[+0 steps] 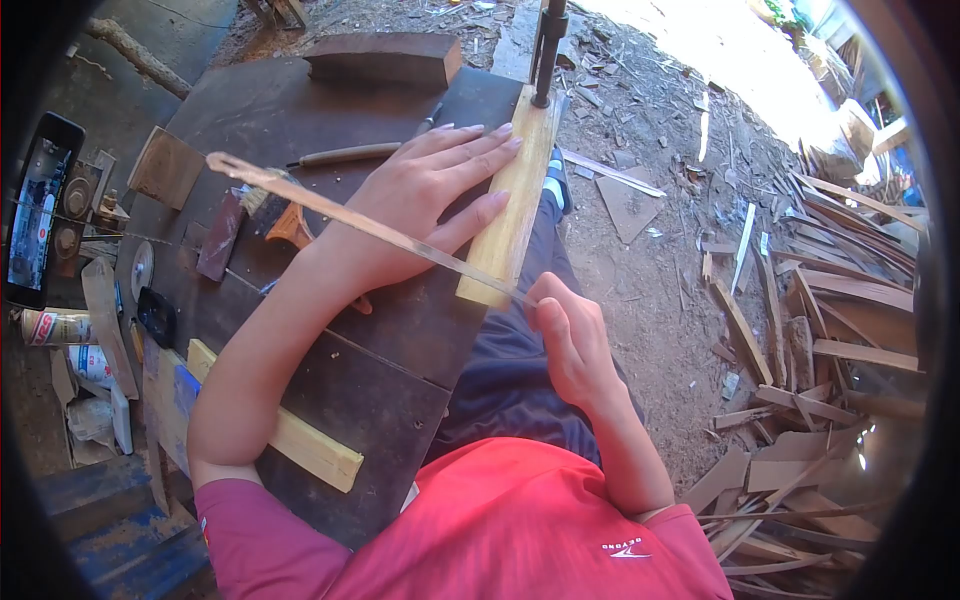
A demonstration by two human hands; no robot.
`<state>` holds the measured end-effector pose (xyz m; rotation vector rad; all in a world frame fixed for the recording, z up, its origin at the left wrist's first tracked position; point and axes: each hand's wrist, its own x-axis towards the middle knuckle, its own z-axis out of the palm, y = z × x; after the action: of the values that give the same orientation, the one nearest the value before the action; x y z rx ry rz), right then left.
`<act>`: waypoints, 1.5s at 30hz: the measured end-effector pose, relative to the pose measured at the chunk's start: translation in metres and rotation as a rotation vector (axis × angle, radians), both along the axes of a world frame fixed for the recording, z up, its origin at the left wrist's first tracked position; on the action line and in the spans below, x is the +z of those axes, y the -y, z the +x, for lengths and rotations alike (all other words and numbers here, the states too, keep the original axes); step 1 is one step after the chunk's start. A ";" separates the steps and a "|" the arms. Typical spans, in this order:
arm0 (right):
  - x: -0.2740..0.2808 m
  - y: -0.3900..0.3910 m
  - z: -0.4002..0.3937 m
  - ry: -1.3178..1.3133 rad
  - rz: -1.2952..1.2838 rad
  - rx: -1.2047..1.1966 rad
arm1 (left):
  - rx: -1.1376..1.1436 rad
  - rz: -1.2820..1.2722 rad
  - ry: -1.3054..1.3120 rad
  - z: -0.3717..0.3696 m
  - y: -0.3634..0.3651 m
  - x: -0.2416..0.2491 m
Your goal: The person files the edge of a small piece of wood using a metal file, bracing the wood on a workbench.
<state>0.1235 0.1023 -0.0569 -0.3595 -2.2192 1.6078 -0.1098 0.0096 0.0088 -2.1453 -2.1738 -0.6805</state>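
A pale yellow wooden strip (pixel 513 240) lies along the right edge of the dark table, under a clamp (pixel 548 55) at its far end. My left hand (pixel 430 195) rests flat, fingers spread, its fingertips on the strip. My right hand (pixel 573 345) is closed round the near end of a long thin blade-like tool (pixel 375 228), just beyond the strip's near end. The tool slants up to the left, passing over my left wrist and the strip. Whether it touches the strip I cannot tell.
The dark table (pixel 400 400) also holds a brown wood block (pixel 385 58), an orange-handled brush (pixel 290 228) and another yellow strip (pixel 315 448). A phone (pixel 42 210) stands at the far left. Wood scraps (pixel 800 400) are heaped on the ground at right.
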 end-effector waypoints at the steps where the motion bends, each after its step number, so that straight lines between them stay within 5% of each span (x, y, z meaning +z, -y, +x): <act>1: 0.000 0.001 -0.001 0.000 -0.007 -0.008 | 0.003 -0.002 0.003 0.000 0.000 0.000; 16: 0.014 0.011 -0.014 -0.050 0.103 -0.074 | 0.001 -0.012 -0.010 -0.002 -0.001 -0.001; 26: -0.043 0.004 0.016 -0.034 0.156 -0.122 | 0.025 -0.022 -0.006 0.001 -0.001 -0.001; 33: 0.003 0.020 -0.004 -0.137 0.369 -0.155 | 0.031 -0.047 0.006 0.004 0.000 0.004; 45: 0.002 0.019 -0.013 -0.123 0.169 -0.200 | 0.037 -0.037 -0.017 0.002 -0.001 0.001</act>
<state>0.1105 0.0831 -0.0551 -0.4089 -2.1333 1.2943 -0.1080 0.0110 0.0097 -2.1136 -2.2295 -0.6223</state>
